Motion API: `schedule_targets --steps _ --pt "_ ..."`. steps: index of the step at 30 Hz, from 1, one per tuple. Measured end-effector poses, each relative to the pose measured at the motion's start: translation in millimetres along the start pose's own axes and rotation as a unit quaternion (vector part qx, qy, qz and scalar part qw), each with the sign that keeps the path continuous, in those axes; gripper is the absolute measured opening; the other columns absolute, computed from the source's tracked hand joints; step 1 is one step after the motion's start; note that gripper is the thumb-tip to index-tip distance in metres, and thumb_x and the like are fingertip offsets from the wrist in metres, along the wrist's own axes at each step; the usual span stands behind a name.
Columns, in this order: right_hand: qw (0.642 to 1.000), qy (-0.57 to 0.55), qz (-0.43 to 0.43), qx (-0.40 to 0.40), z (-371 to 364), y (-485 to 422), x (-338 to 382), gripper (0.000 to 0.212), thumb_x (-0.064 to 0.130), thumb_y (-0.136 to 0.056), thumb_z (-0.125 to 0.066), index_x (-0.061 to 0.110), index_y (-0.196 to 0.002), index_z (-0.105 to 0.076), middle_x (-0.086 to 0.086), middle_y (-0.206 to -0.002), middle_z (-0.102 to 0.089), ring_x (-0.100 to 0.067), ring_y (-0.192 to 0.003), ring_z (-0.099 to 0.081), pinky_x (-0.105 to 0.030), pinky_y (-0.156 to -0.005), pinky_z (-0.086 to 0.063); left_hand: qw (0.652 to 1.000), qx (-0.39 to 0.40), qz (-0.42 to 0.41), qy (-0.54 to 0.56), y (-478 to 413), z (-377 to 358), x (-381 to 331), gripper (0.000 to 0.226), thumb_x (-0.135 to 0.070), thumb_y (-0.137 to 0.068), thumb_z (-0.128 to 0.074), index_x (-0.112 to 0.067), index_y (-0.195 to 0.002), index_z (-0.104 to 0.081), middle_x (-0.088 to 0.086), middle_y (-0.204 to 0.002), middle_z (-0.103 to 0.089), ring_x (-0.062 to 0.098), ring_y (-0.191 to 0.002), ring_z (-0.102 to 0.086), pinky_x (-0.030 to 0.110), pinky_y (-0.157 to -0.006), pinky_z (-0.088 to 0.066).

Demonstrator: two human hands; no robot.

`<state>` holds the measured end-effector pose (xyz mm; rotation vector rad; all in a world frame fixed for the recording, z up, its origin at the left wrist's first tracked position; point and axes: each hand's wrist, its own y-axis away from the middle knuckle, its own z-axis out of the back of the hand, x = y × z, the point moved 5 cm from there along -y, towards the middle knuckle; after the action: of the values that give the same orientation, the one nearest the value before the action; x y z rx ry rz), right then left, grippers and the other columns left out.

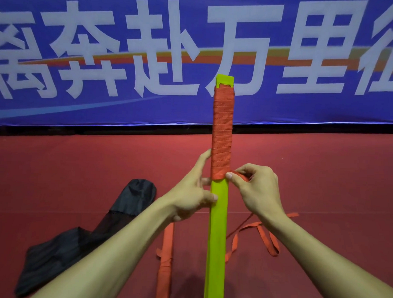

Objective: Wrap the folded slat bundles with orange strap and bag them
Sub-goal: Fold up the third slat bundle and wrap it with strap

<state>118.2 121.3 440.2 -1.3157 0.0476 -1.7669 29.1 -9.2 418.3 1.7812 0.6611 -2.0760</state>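
Note:
A long lime-green slat bundle (217,234) stands upright in the middle of the view. Orange strap (222,136) is wound tightly around its upper part, down to about hand height. My left hand (193,193) grips the bundle from the left, just below the wrapped part. My right hand (256,186) pinches the loose strap at the bundle's right edge, at the lowest turn. The free strap tail (261,231) trails down onto the floor at the right. A second bundle (164,266), fully wrapped in orange, lies on the floor left of the green one.
A black bag (81,240) lies crumpled on the red carpet (323,175) at the lower left. A blue banner (83,55) with large white characters hangs across the back.

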Motion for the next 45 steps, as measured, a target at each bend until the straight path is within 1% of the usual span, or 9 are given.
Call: schedule_targets --steps 4,8,14,22,26,30,34,39,45 --pt "1.000 -0.004 -0.007 0.003 0.8 0.5 -2.9 0.023 0.036 -0.077 -0.080 0.024 -0.062 -0.067 0.010 -0.056 -0.063 -0.005 -0.054 -0.053 -0.031 -0.057 -0.044 0.999 0.040 -0.008 0.005 3.8 -2.3 -1.5 0.104 0.026 -0.087 -0.052 -0.051 -0.148 -0.019 0.021 -0.103 -0.069 0.028 -0.089 -0.072 0.038 -0.071 -0.057" --pt "0.999 0.007 -0.048 -0.004 3.8 -2.5 -16.0 0.038 0.046 -0.074 -0.080 0.017 -0.060 -0.061 0.006 -0.051 -0.051 -0.015 -0.054 -0.045 -0.033 -0.055 -0.037 1.000 -0.009 -0.010 -0.003 6.4 0.8 -5.0 0.103 0.020 -0.084 -0.065 -0.063 -0.134 -0.030 0.030 -0.116 -0.061 0.038 -0.100 -0.071 0.043 -0.081 -0.060" --pt "0.999 -0.011 0.001 0.035 -2.4 3.7 4.4 0.031 0.038 -0.076 -0.080 0.015 -0.065 -0.063 0.006 -0.053 -0.053 -0.008 -0.051 -0.043 -0.019 -0.049 -0.032 0.993 -0.094 -0.038 -0.055 6.0 2.8 -8.6 0.100 0.009 -0.083 -0.073 -0.064 -0.136 -0.030 0.023 -0.103 -0.062 0.021 -0.075 -0.068 0.037 -0.078 -0.061" --pt "1.000 -0.002 0.020 0.012 -6.7 4.9 11.1 0.032 0.037 -0.074 -0.082 0.017 -0.060 -0.061 0.003 -0.053 -0.059 -0.015 -0.053 -0.051 -0.035 -0.054 -0.044 0.968 -0.180 -0.053 -0.167 1.6 6.7 -6.0 0.113 -0.020 -0.066 -0.091 -0.057 -0.145 -0.021 0.000 -0.085 -0.072 0.013 -0.083 -0.072 0.042 -0.082 -0.060" --pt "1.000 -0.003 0.027 0.013 -4.7 5.6 11.7 0.031 0.036 -0.076 -0.081 0.023 -0.058 -0.059 0.006 -0.053 -0.058 -0.009 -0.051 -0.047 -0.033 -0.053 -0.041 0.974 -0.138 -0.091 -0.154 -1.1 4.3 -12.4 0.073 -0.008 -0.067 -0.088 -0.035 -0.124 -0.051 -0.007 -0.100 -0.071 0.014 -0.096 -0.067 0.040 -0.086 -0.058" --pt "1.000 -0.008 0.016 0.014 1.0 4.0 5.2 0.025 0.034 -0.078 -0.080 0.023 -0.063 -0.063 0.011 -0.054 -0.057 -0.004 -0.051 -0.047 -0.027 -0.053 -0.035 0.993 -0.008 -0.079 -0.088 -0.4 -0.4 -9.8 0.097 0.020 -0.082 -0.066 -0.042 -0.145 -0.028 -0.004 -0.119 -0.062 0.013 -0.098 -0.066 0.030 -0.077 -0.057" --pt "0.999 -0.023 0.015 0.025 3.9 3.7 3.9 0.020 0.031 -0.078 -0.080 0.017 -0.066 -0.070 0.010 -0.057 -0.066 0.002 -0.053 -0.054 -0.015 -0.053 -0.036 0.995 0.073 -0.052 -0.035 5.0 -3.0 -7.6 0.104 0.022 -0.084 -0.058 -0.054 -0.144 -0.019 0.010 -0.110 -0.062 0.011 -0.078 -0.066 0.032 -0.073 -0.057" --pt "1.000 -0.008 -0.020 0.000 7.9 -1.1 -5.9 0.030 0.038 -0.075 -0.081 0.019 -0.060 -0.063 0.007 -0.051 -0.055 -0.010 -0.052 -0.047 -0.029 -0.054 -0.036 0.997 0.045 -0.056 -0.016 6.0 -0.8 -6.9 0.109 0.015 -0.084 -0.067 -0.067 -0.140 -0.024 0.028 -0.120 -0.060 0.023 -0.095 -0.069 0.036 -0.078 -0.057" --pt "0.999 -0.011 -0.014 0.032 3.3 2.9 3.5 0.024 0.036 -0.076 -0.081 0.018 -0.067 -0.067 0.008 -0.056 -0.058 -0.004 -0.053 -0.048 -0.024 -0.054 -0.037 0.995 -0.064 -0.045 -0.063 6.2 0.8 -9.7 0.103 0.007 -0.087 -0.070 -0.061 -0.146 -0.021 0.022 -0.110 -0.060 0.016 -0.067 -0.066 0.030 -0.073 -0.058"
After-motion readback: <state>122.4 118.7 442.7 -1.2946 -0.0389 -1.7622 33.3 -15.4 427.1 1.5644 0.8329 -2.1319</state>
